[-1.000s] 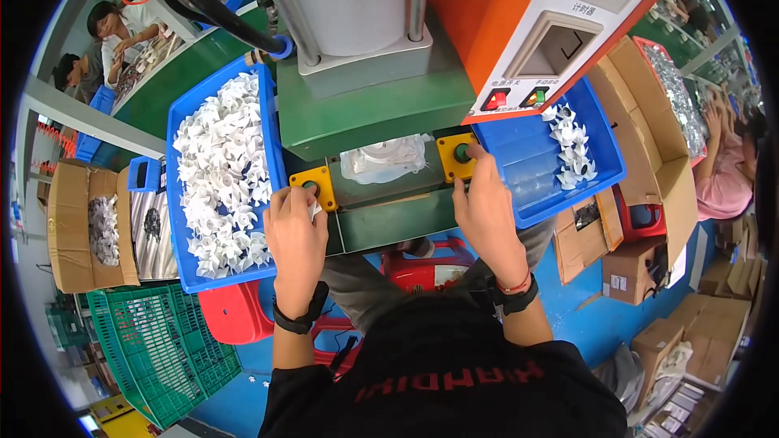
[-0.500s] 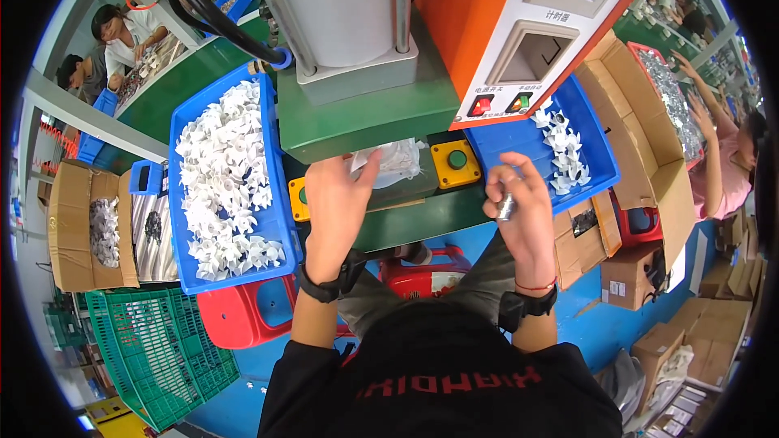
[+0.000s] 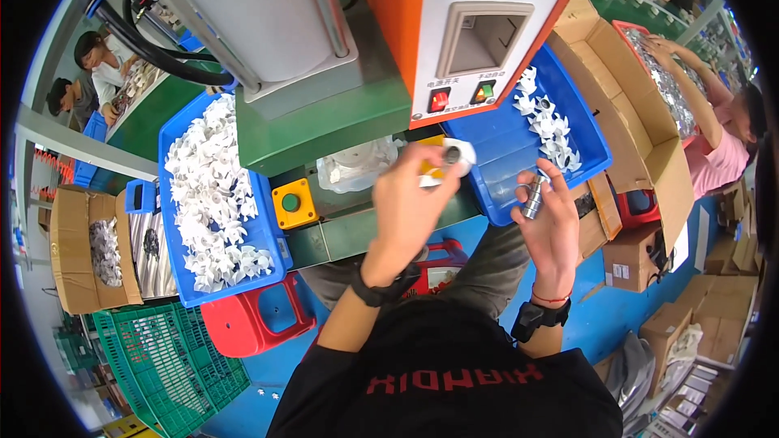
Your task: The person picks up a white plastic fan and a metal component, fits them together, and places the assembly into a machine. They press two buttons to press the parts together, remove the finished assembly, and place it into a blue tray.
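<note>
Near the front of the press, my left hand (image 3: pixel 412 209) pinches a white plastic part with pointed petals (image 3: pixel 469 164). A dark-centred metal ring sits in that part's middle. To its right, my right hand (image 3: pixel 553 231) is curled around a few small shiny metal sleeves (image 3: pixel 533 197), which lie against the fingers. Closest to the left hand's part is a blue bin (image 3: pixel 499 182) with similar white parts (image 3: pixel 555 136) along its right side. A clear plastic tray (image 3: pixel 345 176) with pale contents stands under the press head, partly hidden by the left hand.
The green press head (image 3: pixel 320 130) hangs over the work spot, beside an orange and white control box (image 3: pixel 487 57). A yellow button box (image 3: pixel 293 203) stands left. Another blue bin (image 3: pixel 264 255) is full of white parts. A red stool (image 3: pixel 258 320) and cardboard boxes surround me; a co-worker (image 3: pixel 718 142) sits right.
My left hand has moved right from under the press head to beside the right bin, now with the white part visible in it. My right hand has shifted slightly right. The whole view has turned.
</note>
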Motion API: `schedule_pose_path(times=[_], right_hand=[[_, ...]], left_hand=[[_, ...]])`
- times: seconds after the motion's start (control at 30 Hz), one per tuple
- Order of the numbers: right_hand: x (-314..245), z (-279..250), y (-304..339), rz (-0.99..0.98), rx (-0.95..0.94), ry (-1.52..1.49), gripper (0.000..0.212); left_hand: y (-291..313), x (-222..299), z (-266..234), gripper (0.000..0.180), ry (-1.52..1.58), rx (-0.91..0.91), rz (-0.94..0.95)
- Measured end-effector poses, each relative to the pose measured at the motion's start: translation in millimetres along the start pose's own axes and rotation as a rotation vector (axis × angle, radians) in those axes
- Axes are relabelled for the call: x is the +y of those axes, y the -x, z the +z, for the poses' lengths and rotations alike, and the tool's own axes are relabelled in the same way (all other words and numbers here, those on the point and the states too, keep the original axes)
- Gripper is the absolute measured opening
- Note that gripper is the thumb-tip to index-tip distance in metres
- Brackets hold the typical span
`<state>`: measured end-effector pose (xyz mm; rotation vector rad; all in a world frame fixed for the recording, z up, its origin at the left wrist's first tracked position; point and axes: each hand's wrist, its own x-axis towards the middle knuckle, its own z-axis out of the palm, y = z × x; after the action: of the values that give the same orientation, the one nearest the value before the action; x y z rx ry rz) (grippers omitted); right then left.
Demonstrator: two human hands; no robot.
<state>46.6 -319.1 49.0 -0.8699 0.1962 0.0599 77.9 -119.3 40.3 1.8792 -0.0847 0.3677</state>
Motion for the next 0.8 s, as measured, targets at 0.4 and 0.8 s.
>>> schedule_pose_path(times=[0.4, 0.8], right_hand=[[36.0, 33.5, -16.1, 0.099, -0.246, -0.006, 0.03], [108.9, 138.4, -86.4, -0.188, -0.455, 0.385, 0.016]], left_hand=[[3.6, -6.9, -55.0, 0.022, 0.018, -0.021, -0.235], [-47.2, -55.2, -85.8, 0.029, -0.57, -0.084, 0.059]])
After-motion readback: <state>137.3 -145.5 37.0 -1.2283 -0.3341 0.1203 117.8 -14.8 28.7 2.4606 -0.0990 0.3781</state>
